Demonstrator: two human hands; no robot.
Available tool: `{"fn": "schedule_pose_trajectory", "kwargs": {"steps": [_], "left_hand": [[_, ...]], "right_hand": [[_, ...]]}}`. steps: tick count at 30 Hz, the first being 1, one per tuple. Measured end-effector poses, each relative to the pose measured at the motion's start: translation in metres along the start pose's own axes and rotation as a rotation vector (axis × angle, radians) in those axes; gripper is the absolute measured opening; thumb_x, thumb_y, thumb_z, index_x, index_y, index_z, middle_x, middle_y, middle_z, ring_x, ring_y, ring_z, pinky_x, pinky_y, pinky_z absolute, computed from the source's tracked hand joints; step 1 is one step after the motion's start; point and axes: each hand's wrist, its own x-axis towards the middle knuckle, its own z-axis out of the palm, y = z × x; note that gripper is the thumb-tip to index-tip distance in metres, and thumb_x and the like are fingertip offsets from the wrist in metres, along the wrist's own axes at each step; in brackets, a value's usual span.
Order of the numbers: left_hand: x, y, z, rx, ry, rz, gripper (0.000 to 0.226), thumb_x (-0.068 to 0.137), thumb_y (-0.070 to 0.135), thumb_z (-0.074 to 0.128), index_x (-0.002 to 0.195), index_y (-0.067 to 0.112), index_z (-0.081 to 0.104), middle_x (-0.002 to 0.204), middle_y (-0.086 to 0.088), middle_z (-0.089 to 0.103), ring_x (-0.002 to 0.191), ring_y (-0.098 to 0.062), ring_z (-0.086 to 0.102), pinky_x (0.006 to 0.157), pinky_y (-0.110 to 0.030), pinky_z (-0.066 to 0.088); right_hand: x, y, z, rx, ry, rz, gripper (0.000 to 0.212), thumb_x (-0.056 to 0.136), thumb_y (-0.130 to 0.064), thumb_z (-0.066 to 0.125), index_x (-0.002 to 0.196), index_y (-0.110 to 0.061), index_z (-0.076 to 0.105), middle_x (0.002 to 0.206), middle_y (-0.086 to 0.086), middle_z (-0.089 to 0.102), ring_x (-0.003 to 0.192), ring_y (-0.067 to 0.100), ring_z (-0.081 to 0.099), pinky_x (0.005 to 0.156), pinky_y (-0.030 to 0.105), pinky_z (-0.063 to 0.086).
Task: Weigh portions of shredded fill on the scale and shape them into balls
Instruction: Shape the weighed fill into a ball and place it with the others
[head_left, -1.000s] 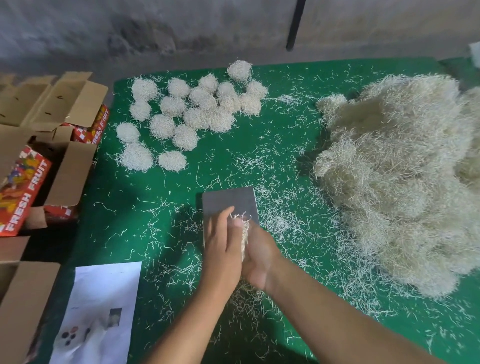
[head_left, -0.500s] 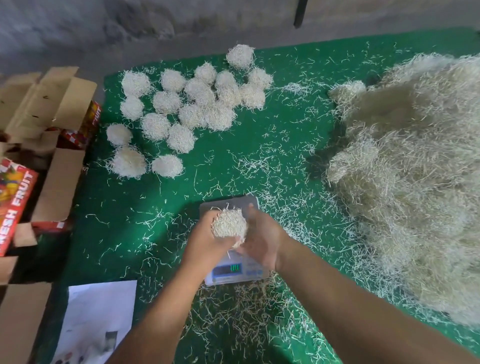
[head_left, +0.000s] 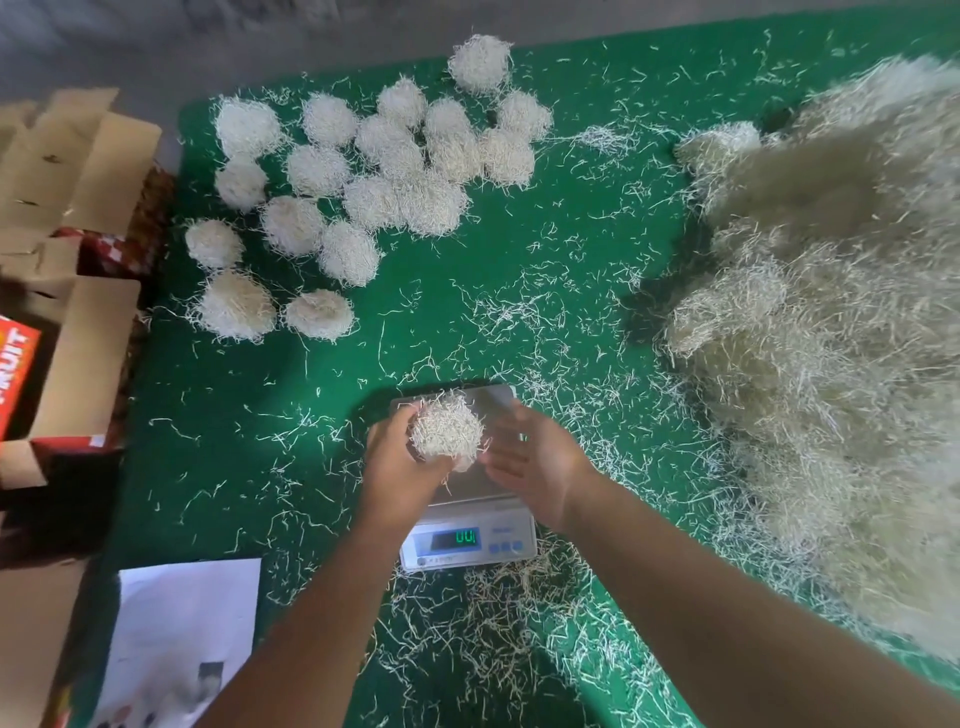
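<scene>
Carton (head_left: 21, 374) lettering "RUIT"; scale (head_left: 467, 540) display green, unreadable.

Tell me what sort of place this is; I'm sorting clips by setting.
Probably a small packing workshop for fruit boxes. A green-covered table holds a big pile of shredded fill, rows of finished balls and a digital scale; open cartons stand to the left.
</scene>
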Motion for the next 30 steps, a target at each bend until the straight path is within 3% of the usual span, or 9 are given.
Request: {"fn": "schedule_pose_trajectory", "kwargs": {"steps": [3,5,9,11,13,17,20,23,30], "left_hand": [[-0.010,-0.001,-0.010,-0.080,-0.019,0.018,0.092,0.077,0.028,0.091,0.153,0.041,0.042,0.135,0.015,0.041,0.124,-0.006,0.049,0.099,-0.034,0.046],[-0.019,0.000,-0.018,-0.081,-0.005,0.044,0.085,0.080,0.028,0.090,0.152,0.040,0.045,0.137,0.017,0.044,0.121,-0.002,0.051,0.096,-0.029,0.043],[-0.041,0.003,-0.035,-0.114,0.116,0.119,0.043,0.092,0.016,0.078,0.130,0.029,0.063,0.119,0.017,0.064,0.102,0.010,0.061,0.089,-0.014,0.050],[-0.054,0.000,-0.043,-0.107,0.163,0.168,0.030,0.095,0.008,0.072,0.114,0.030,0.068,0.104,0.023,0.066,0.094,0.013,0.061,0.095,-0.023,0.053],[-0.065,-0.003,-0.049,-0.095,0.169,0.196,0.031,0.095,0.002,0.070,0.105,0.031,0.069,0.098,0.023,0.067,0.094,0.008,0.063,0.095,-0.025,0.053],[-0.087,-0.014,-0.056,-0.132,0.170,0.209,0.032,0.096,-0.002,0.067,0.105,0.028,0.071,0.097,0.021,0.069,0.090,0.013,0.064,0.082,-0.007,0.047],[-0.101,-0.024,-0.062,-0.152,0.178,0.188,0.029,0.096,-0.003,0.065,0.107,0.023,0.073,0.098,0.020,0.069,0.088,0.016,0.063,0.075,0.000,0.045],[-0.113,-0.031,-0.066,-0.183,0.182,0.168,0.026,0.096,-0.003,0.065,0.108,0.017,0.075,0.099,0.015,0.072,0.088,0.013,0.064,0.074,-0.004,0.045],[-0.133,-0.035,-0.067,-0.242,0.192,0.156,0.024,0.097,0.004,0.066,0.106,0.025,0.074,0.100,0.018,0.071,0.095,0.003,0.066,0.079,-0.016,0.047]], "right_hand": [[-0.003,0.002,0.003,0.066,0.007,-0.040,0.048,0.110,-0.037,0.056,0.143,-0.003,0.057,0.144,0.021,0.063,0.112,0.027,0.064,0.116,0.049,0.048],[-0.010,0.003,0.004,0.080,0.034,-0.073,0.046,0.109,-0.036,0.057,0.141,-0.002,0.059,0.144,0.022,0.062,0.110,0.027,0.064,0.115,0.049,0.049],[-0.034,0.010,-0.004,0.014,0.031,-0.093,0.024,0.109,-0.033,0.057,0.117,-0.017,0.072,0.114,0.008,0.080,0.116,0.032,0.072,0.117,0.052,0.047],[-0.047,0.014,-0.006,0.026,0.018,-0.107,0.025,0.109,-0.032,0.056,0.109,-0.015,0.074,0.110,0.007,0.081,0.118,0.033,0.071,0.113,0.047,0.052],[-0.059,0.019,-0.004,0.013,0.020,-0.153,0.025,0.108,-0.028,0.057,0.110,-0.011,0.076,0.116,0.013,0.079,0.113,0.032,0.074,0.103,0.042,0.059],[-0.081,0.033,-0.005,-0.024,0.002,-0.210,0.027,0.109,-0.027,0.053,0.107,-0.010,0.073,0.116,0.013,0.078,0.116,0.032,0.071,0.106,0.043,0.057],[-0.093,0.046,-0.009,-0.036,0.016,-0.216,0.030,0.112,-0.028,0.046,0.121,-0.008,0.066,0.117,0.012,0.077,0.113,0.029,0.072,0.101,0.040,0.058],[-0.103,0.057,-0.014,-0.034,0.038,-0.222,0.031,0.113,-0.024,0.045,0.131,-0.005,0.061,0.125,0.014,0.073,0.115,0.030,0.071,0.103,0.042,0.056],[-0.120,0.074,-0.014,-0.034,0.056,-0.249,0.029,0.113,-0.024,0.047,0.127,-0.004,0.063,0.125,0.016,0.073,0.117,0.032,0.070,0.108,0.046,0.055]]}}
